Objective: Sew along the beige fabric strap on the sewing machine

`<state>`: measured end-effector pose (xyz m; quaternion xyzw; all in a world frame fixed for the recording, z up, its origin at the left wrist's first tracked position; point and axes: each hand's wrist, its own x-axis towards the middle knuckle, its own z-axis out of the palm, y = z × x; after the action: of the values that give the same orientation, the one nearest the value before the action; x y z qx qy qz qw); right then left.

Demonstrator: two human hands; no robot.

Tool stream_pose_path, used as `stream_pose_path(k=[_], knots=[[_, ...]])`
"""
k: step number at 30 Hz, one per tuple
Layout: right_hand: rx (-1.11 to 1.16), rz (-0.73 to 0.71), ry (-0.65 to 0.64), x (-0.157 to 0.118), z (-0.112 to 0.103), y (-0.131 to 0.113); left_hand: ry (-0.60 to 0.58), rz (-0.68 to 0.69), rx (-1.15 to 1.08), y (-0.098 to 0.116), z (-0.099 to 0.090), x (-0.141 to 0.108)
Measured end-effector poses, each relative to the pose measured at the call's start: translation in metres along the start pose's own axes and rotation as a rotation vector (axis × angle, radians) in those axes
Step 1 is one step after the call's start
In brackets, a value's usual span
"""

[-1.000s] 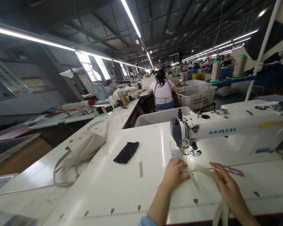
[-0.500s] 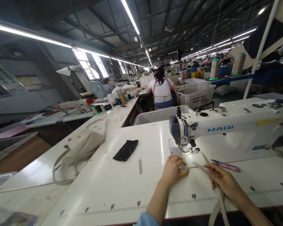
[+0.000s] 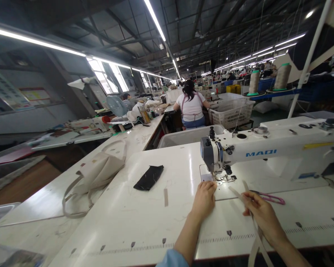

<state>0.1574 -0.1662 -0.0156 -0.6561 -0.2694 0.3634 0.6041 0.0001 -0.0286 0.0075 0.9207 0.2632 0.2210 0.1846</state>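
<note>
My right hand (image 3: 260, 215) pinches the beige webbing strap (image 3: 241, 194), which trails off the table edge toward me. My left hand (image 3: 205, 196) lies flat, fingers closed together, pressing beside the presser foot (image 3: 225, 178). In the last 1 second the strap's end has swung nearer the needle, so feeding looks close. Pink scissors (image 3: 269, 198) lie just beyond.

hands (image 3: 204, 198) on strap (image 3: 237, 194), sewing machine (image 3: 267, 150)
</note>
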Motion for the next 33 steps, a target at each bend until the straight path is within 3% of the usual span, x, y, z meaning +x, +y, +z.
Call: stream_pose_path(k=[3,5,7,9,14,16,18,21,24,27,30,33], knots=[[-0.020,-0.030,0.090,-0.004,0.022,0.003,-0.014,-0.143,-0.263,0.004,-0.002,-0.001],[-0.074,-0.084,-0.015,-0.007,0.036,0.004,-0.044,-0.259,-0.548,0.006,-0.002,-0.002],[-0.142,-0.193,-0.202,-0.008,0.042,0.003,-0.049,-0.343,-0.797,0.006,-0.002,-0.002],[-0.230,-0.384,-0.308,-0.005,0.038,0.004,-0.045,-0.403,-0.946,0.003,-0.003,-0.002],[-0.728,-1.065,-0.259,-0.002,0.014,0.013,-0.037,-0.448,-1.150,-0.004,-0.002,0.000],[-0.887,-1.246,-0.285,-0.009,0.015,0.013,-0.007,-0.463,-1.162,-0.004,0.001,0.002],[-0.898,-1.348,-0.281,-0.017,0.022,0.010,-0.003,-0.459,-1.131,-0.003,0.005,0.003],[-0.856,-1.366,-0.239,-0.019,0.030,0.005,0.038,-0.370,-0.968,-0.003,0.008,0.001],[-0.895,-1.217,-0.167,-0.008,0.027,0.008,0.149,-0.227,-0.544,-0.005,0.009,-0.002],[-0.884,-1.086,-0.151,0.005,0.021,0.015,0.087,-0.072,-0.179,-0.006,0.010,-0.003],[-0.856,-1.052,-0.197,0.010,0.020,0.021,0.015,0.036,-0.013,-0.005,0.012,-0.002],[-0.841,-1.028,-0.216,0.012,0.021,0.022,0.033,0.072,0.087,-0.002,0.012,-0.001]])
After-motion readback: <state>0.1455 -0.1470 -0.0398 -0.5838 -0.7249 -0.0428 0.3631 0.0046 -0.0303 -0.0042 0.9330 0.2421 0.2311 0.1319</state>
